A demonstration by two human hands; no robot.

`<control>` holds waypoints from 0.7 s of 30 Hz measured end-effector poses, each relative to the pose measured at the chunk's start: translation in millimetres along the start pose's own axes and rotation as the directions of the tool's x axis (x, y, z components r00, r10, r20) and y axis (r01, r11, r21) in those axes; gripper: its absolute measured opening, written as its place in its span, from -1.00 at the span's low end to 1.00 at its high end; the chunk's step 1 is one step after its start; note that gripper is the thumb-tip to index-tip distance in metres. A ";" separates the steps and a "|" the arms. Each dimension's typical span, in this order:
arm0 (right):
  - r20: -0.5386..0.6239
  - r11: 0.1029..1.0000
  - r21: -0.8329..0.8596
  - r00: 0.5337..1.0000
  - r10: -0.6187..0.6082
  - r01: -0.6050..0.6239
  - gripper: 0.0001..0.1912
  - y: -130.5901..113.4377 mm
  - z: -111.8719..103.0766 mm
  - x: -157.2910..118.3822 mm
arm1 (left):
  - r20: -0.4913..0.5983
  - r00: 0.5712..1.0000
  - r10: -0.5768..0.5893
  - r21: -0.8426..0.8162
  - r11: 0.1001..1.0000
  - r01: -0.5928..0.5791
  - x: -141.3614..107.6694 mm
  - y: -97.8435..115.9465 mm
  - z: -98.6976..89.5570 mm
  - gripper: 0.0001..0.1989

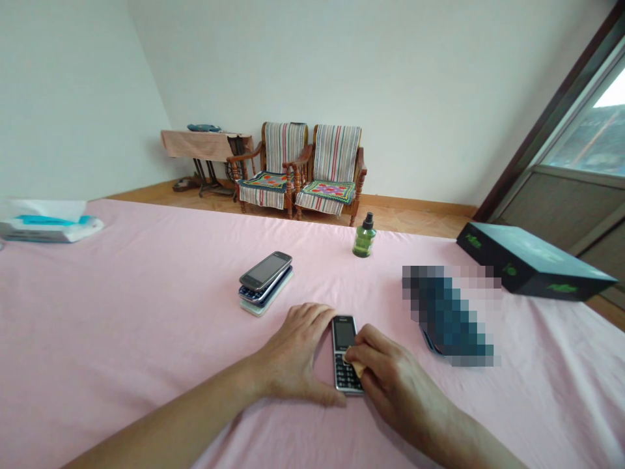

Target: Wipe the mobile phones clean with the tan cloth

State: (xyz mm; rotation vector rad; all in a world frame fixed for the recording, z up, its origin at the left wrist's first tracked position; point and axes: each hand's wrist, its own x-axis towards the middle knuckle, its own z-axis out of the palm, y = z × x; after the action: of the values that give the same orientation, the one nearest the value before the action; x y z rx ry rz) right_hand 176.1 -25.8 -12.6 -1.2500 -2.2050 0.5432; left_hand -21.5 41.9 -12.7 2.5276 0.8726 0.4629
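Observation:
A black keypad mobile phone with a silver edge lies face up on the pink cloth, its screen end away from me. My left hand steadies it from the left, fingertips at the top corner and thumb at the bottom edge. From the right, my right hand pinches a small yellowish cloth and presses it on the keypad; most of the cloth is hidden under the fingers. Beyond my left hand is a stack of several phones, a dark touchscreen one on top.
A green spray bottle stands near the far edge of the pink-covered table. To the right are a blurred-out dark blue item and a black box. A tissue pack lies far left. Two wooden armchairs stand beyond.

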 end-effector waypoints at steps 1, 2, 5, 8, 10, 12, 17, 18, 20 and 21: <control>-0.004 1.000 0.008 1.000 0.007 -0.007 -0.72 -0.4 0.5 0.6 | -0.003 1.000 0.001 -0.001 1.000 -0.001 0.1 0.0 0.2 -0.04; -0.006 1.000 0.012 1.000 0.009 -0.009 -0.72 -0.7 0.8 1.1 | -0.007 1.000 0.004 -0.001 1.000 -0.004 0.2 0.0 0.4 -0.04; -0.008 1.000 0.024 1.000 -0.008 0.008 -0.72 -0.9 0.7 1.3 | -0.016 1.000 0.014 0.004 1.000 -0.014 0.6 -0.2 1.0 -0.05; -0.008 0.999 0.053 1.000 0.000 0.001 -0.72 -1.0 1.1 0.3 | -0.012 1.000 0.005 0.002 1.000 -0.005 0.6 -0.4 1.2 -0.03; -0.009 0.998 0.065 1.000 0.024 -0.023 -0.71 -1.1 2.5 0.5 | -0.010 1.000 -0.009 -0.005 1.000 0.009 0.3 -0.2 1.1 -0.02; -0.019 0.998 0.058 0.999 0.037 -0.036 -0.71 -1.0 4.4 1.4 | -0.008 1.000 -0.019 -0.011 1.000 0.019 0.1 0.0 1.0 -0.02; -0.019 1.000 0.020 1.000 0.012 -0.012 -0.73 -0.7 7.8 1.4 | 0.001 0.999 -0.035 -0.014 0.999 0.035 -0.2 0.6 1.1 0.01; -0.014 1.000 0.019 1.000 0.002 -0.002 -0.73 -0.6 8.3 0.4 | 0.000 0.999 -0.040 -0.017 0.999 0.040 -0.2 0.6 1.2 0.03; -0.013 0.999 0.032 1.000 -0.014 0.014 -0.74 0.1 9.3 -2.0 | 0.005 0.999 -0.044 -0.022 0.999 0.044 -0.5 0.3 1.4 0.05; -0.015 0.999 0.049 1.000 -0.013 0.014 -0.74 0.7 9.7 -3.2 | 0.007 0.999 -0.045 -0.023 0.999 0.045 -0.6 0.1 1.4 0.06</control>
State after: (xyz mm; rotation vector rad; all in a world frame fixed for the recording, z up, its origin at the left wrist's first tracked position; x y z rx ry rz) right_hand 171.8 -29.0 -21.2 -1.2094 -2.1736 0.5781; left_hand -21.3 41.0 -14.0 2.4818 0.9149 0.4480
